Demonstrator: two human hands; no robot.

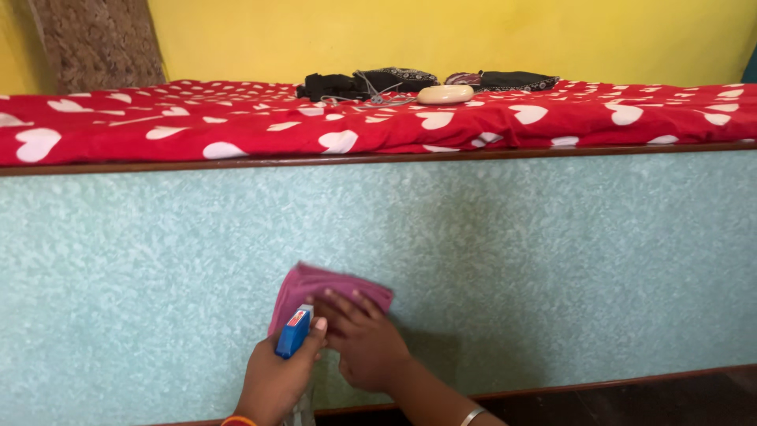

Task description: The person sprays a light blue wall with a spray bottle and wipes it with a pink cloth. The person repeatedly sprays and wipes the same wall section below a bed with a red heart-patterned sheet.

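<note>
So I'm down low in front of the bed, looking at its side panel (473,252), the pale green speckled one with a dark wood strip along the top and bottom edges. My right hand (364,341) is spread flat with the fingers out, pressing a pink cloth (315,285) against that panel, down near the bottom edge and a bit left of centre. The cloth is bunched under my fingertips and sticks out up and to the left of the hand, so its longer side runs roughly sideways along the panel. My left hand (276,383) is just beside it, closed around a spray bottle (293,333) with a blue head; the head sits right at the cloth's lower left corner, pretty much touching it, and the bottle body drops down out of view below my fist. Of the two, the right hand is the one actually on the cloth, the left is just next to it with the bottle. There's way more panel stretching off to the right than to the left of where I am. Up top, the red sheet with white hearts (236,126) covers the mattress, and near the far edge by the yellow wall (441,31) there are some dark fabric bits (371,81) and a small cream oval thing (445,94).
</note>
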